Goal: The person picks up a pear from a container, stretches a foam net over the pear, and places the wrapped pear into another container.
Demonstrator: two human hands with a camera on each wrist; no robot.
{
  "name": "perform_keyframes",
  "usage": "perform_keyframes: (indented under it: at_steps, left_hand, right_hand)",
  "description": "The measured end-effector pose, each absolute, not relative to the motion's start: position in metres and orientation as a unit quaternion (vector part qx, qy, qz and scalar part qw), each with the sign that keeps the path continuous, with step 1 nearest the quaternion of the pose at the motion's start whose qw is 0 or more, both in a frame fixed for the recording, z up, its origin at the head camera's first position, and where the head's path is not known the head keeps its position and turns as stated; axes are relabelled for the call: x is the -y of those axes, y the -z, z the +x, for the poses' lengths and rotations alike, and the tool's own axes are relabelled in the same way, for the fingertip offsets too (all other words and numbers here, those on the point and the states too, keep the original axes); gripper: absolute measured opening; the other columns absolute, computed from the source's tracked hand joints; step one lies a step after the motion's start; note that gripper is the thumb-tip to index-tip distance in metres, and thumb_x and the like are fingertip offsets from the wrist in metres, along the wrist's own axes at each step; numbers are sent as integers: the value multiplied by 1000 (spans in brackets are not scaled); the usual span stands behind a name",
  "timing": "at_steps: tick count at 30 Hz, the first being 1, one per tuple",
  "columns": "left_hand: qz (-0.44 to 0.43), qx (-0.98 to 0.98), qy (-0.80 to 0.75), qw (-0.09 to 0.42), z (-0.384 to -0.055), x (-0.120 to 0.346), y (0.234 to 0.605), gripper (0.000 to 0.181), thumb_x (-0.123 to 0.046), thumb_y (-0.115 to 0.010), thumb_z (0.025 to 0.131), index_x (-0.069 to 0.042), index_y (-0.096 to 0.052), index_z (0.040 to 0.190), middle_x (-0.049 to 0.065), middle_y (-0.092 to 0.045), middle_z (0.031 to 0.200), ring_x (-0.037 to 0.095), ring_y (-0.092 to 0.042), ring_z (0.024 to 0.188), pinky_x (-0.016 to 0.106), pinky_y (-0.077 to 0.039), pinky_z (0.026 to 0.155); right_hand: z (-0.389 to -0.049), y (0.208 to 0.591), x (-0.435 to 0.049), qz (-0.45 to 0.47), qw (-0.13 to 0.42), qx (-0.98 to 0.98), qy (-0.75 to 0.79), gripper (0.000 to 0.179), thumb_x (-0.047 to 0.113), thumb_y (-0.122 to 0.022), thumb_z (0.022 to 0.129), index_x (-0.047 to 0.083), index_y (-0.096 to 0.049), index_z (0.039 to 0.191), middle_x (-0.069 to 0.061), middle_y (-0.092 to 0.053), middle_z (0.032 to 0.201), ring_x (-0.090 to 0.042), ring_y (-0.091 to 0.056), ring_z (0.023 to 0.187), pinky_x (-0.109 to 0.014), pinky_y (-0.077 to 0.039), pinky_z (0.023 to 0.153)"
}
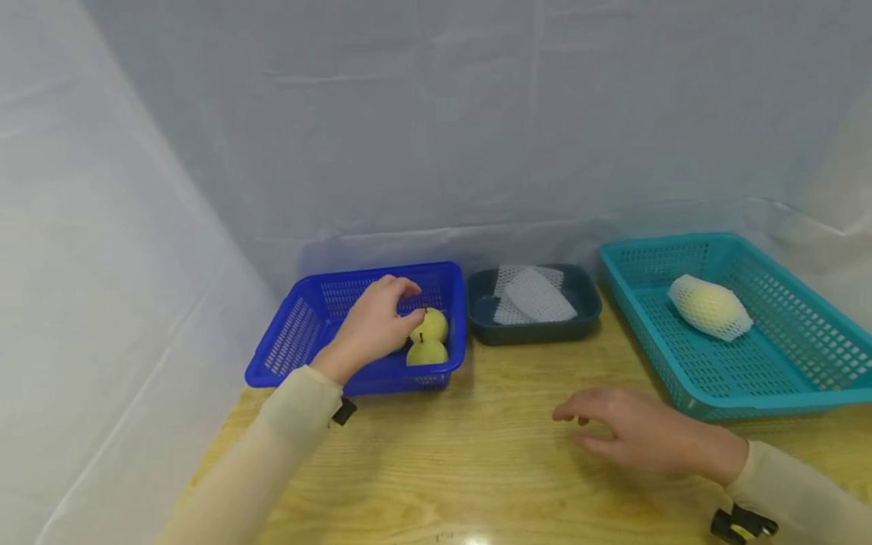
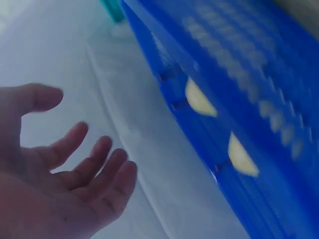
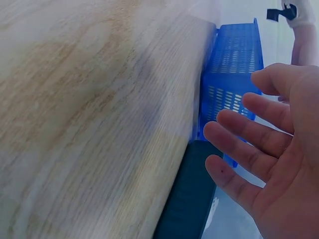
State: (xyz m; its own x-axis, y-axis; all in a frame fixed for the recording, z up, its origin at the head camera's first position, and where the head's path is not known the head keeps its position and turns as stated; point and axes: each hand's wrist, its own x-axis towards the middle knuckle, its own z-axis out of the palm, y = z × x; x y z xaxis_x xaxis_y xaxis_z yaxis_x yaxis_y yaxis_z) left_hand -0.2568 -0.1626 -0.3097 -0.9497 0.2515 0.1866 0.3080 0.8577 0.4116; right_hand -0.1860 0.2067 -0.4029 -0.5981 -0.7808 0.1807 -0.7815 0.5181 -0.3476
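My left hand hovers over the blue basket, its fingers loosely bent and holding nothing. Inside, below its fingertips, are yellow-green pears with dark stems; the hand partly hides the contents. The left wrist view shows the same bare hand apart from the basket wall, with two pears peeking over it. Above the wooden table, my right hand is relaxed with nothing in its grasp. In the right wrist view its fingers are spread and slightly bent.
A dark teal tray holding white foam net sleeves stands right of the blue basket. At the right, a larger turquoise basket contains a pear in a foam net. White sheeting hangs behind the table.
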Motion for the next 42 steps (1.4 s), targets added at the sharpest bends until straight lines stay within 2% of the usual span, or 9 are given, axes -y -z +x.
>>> perform_keyframes:
  at_steps: [8, 13, 28, 35, 42]
  left_hand:
    - [-109, 985, 131, -34, -285, 180, 307, 48, -39, -59, 99, -11, -57, 139, 15, -51, 143, 39, -44, 137, 59, -39, 109]
    - [-86, 988, 102, -73, -300, 185, 308, 51, -41, -60, 98, -11, -56, 140, 17, -46, 149, 41, -41, 139, 60, -38, 110]
    - [-51, 986, 54, -152, -331, 193, 319, 66, -37, -69, 94, -7, -47, 149, 18, -47, 151, 42, -43, 139, 60, -39, 110]
    - [-41, 983, 35, -175, -344, 193, 324, 58, -30, -71, 91, -7, -55, 141, 17, -54, 145, 39, -53, 129, 55, -48, 101]
    - [-37, 980, 20, -192, -351, 191, 328, 63, -26, -76, 85, -6, -55, 141, 16, -55, 145, 38, -54, 129, 53, -48, 102]
  right_hand:
    - [-185, 406, -209, 441, -23, 872, -212, 30, 24, -67, 97, 17, -68, 127, 8, -69, 122, -8, -66, 103, -35, -57, 85]
    - [-184, 408, -209, 441, -23, 871, -217, 30, 23, -68, 97, 17, -69, 126, 8, -69, 121, -7, -66, 99, -32, -57, 81]
    - [-183, 412, -209, 440, -30, 869, -223, 27, 24, -66, 98, 17, -69, 124, 8, -69, 120, -5, -66, 98, -30, -57, 80]
    - [-182, 411, -213, 441, -35, 866, -233, 27, 24, -66, 98, 16, -69, 125, 6, -70, 118, -6, -66, 98, -30, -57, 79]
    - [-181, 413, -212, 439, -30, 866, -236, 27, 23, -66, 98, 15, -69, 124, 7, -71, 118, -5, -66, 97, -30, -57, 79]
